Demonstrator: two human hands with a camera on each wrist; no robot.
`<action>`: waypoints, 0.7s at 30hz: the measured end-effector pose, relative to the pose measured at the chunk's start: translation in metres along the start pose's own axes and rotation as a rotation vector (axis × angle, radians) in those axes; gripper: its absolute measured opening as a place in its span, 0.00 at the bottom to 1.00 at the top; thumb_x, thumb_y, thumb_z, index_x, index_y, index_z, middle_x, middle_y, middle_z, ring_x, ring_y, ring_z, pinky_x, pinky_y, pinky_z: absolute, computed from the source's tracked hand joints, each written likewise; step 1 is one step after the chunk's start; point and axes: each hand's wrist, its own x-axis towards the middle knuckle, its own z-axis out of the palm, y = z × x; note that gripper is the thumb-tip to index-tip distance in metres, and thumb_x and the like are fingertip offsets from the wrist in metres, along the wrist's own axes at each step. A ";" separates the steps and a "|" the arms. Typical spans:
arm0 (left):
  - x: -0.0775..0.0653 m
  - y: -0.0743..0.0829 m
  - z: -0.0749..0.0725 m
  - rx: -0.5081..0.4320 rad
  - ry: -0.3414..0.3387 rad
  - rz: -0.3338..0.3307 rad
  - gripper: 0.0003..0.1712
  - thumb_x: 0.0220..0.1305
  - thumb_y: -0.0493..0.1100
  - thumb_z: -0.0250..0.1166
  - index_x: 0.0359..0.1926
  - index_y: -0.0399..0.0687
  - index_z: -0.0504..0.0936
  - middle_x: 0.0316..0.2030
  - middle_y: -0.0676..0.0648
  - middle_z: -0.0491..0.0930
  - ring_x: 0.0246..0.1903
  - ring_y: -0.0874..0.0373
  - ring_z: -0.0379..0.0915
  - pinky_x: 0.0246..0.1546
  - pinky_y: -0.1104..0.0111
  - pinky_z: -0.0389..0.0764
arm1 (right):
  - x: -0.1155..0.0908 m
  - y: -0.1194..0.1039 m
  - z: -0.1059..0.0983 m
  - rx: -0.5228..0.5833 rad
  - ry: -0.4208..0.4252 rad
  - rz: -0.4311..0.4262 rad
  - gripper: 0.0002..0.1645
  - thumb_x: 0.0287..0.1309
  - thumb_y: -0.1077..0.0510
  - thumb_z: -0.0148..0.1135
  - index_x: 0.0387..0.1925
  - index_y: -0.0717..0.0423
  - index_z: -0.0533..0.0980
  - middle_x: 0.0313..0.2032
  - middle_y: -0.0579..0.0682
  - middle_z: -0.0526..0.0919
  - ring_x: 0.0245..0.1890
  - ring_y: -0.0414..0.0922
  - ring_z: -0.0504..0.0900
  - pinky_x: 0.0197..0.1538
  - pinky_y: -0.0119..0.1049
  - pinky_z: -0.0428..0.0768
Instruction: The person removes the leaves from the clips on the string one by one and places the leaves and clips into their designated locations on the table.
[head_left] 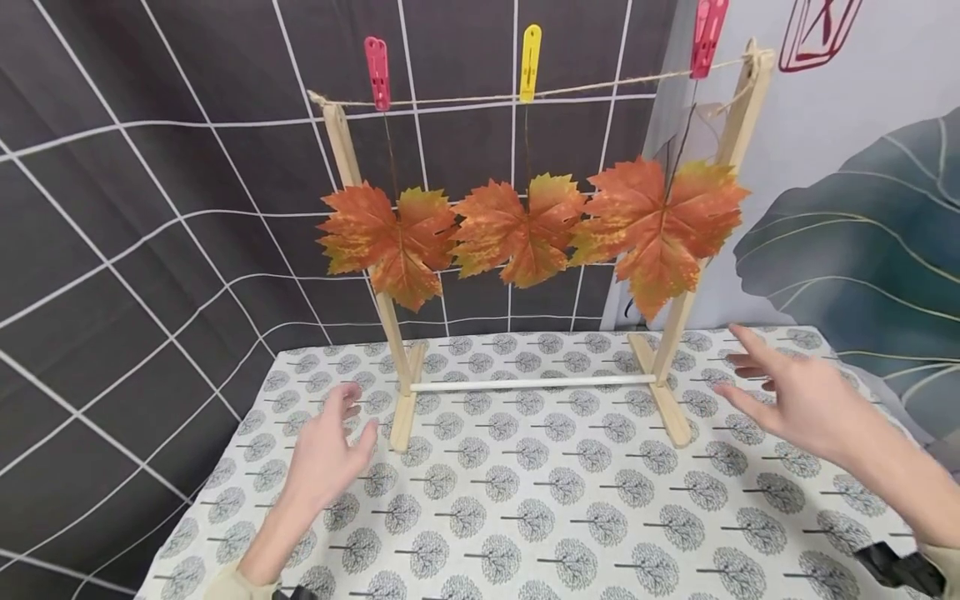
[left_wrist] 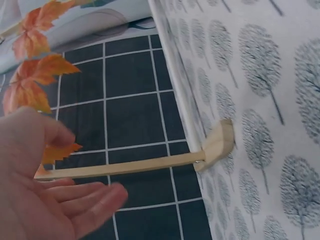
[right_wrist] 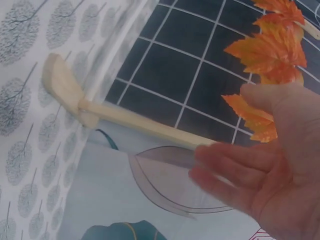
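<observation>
On the left side of the wooden stand (head_left: 672, 337), the left hand (head_left: 326, 454) is positioned with thumb apart and fingers slightly bent; it grips nothing. On the opposite side, the right hand (head_left: 810, 404) has its thumb apart and fingers extended toward the stand, likewise without a load. Both hands appear clear of the wood, although the soft wrist views make the exact gap hard to judge.

Between the hands, the stand rests upright on two feet, its uprights joined near the base by a white rod (head_left: 532, 383). A string (head_left: 622, 82) spans the tops of the uprights. Three orange leaves (head_left: 517, 233) hang side by side from it by their stems: the outer two under pink clips (head_left: 378, 73), the middle one under a yellow clip (head_left: 530, 62).

Below lies a tree-print cloth (head_left: 525, 492); behind, a dark grid backdrop (head_left: 150, 225).
</observation>
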 end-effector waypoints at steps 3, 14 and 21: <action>0.005 0.003 0.000 -0.085 0.101 0.049 0.25 0.59 0.29 0.65 0.58 0.31 0.71 0.46 0.31 0.83 0.37 0.41 0.85 0.31 0.59 0.86 | 0.008 0.003 0.002 0.039 0.078 -0.050 0.49 0.66 0.27 0.44 0.57 0.70 0.73 0.32 0.59 0.87 0.23 0.49 0.86 0.22 0.29 0.80; 0.023 0.019 -0.006 -0.203 0.315 0.181 0.19 0.58 0.23 0.64 0.51 0.32 0.77 0.36 0.39 0.86 0.22 0.51 0.84 0.18 0.77 0.78 | 0.026 0.000 -0.006 0.116 0.161 -0.007 0.26 0.63 0.49 0.65 0.52 0.66 0.78 0.32 0.53 0.88 0.33 0.18 0.77 0.29 0.18 0.77; 0.035 0.028 -0.011 -0.269 0.337 0.219 0.18 0.60 0.24 0.64 0.51 0.34 0.78 0.37 0.39 0.87 0.19 0.51 0.84 0.12 0.76 0.76 | 0.039 -0.004 -0.007 0.150 0.199 -0.020 0.39 0.66 0.32 0.51 0.51 0.65 0.79 0.31 0.52 0.88 0.32 0.17 0.77 0.29 0.18 0.78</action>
